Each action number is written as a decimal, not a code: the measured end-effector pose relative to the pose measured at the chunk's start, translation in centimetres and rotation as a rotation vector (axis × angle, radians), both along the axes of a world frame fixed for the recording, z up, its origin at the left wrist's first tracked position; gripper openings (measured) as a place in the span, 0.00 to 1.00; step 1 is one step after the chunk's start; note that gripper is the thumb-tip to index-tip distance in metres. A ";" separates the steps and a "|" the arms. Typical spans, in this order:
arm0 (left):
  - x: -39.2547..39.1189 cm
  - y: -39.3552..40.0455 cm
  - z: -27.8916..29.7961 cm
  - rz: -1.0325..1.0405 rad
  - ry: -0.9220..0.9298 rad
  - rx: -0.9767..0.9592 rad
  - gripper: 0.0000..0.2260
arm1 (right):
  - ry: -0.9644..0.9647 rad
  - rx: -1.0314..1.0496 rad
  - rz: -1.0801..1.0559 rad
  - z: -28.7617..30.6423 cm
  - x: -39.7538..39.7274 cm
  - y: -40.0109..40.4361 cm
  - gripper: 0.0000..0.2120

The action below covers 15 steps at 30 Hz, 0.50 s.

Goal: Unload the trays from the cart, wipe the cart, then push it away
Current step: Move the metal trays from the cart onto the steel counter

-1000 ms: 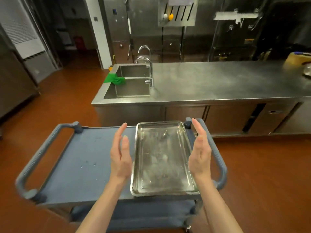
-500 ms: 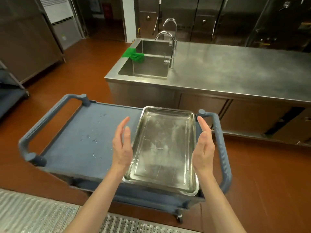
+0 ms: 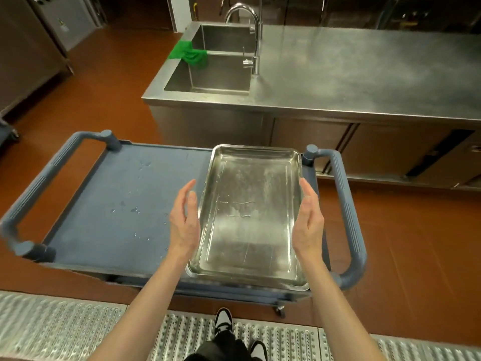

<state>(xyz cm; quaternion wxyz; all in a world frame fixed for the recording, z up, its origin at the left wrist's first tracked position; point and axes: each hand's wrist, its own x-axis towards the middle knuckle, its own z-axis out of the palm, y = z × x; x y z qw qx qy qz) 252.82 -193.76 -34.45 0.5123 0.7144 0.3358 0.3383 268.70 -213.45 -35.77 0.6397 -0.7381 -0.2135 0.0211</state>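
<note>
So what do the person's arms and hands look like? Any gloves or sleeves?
No gloves and no sleeves in view: the left hand and right hand are bare, and so are both forearms. No rings, watch or bracelets show. The fingers look plain, with short nails.

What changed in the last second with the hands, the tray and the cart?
Mostly the camera tipped downward: the wall behind the counter has left view, and a metal floor grate and the person's shoes have come in. The left hand and right hand stayed open on either side of the tray, gripping nothing. The tray stayed on the right end of the cart; the green cloth stayed on the sink edge.
</note>
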 end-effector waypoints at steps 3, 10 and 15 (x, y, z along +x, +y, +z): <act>0.0 0.9 -1.7 -0.009 0.038 -0.020 0.22 | 0.028 -0.048 -0.018 -1.4 -0.1 0.3 0.23; -0.4 2.7 -5.7 -0.038 0.131 -0.068 0.21 | 0.083 -0.132 -0.076 -4.8 -0.4 0.3 0.24; -0.7 3.4 -7.3 -0.042 0.172 -0.147 0.20 | 0.121 -0.190 -0.148 -6.8 -0.6 0.1 0.23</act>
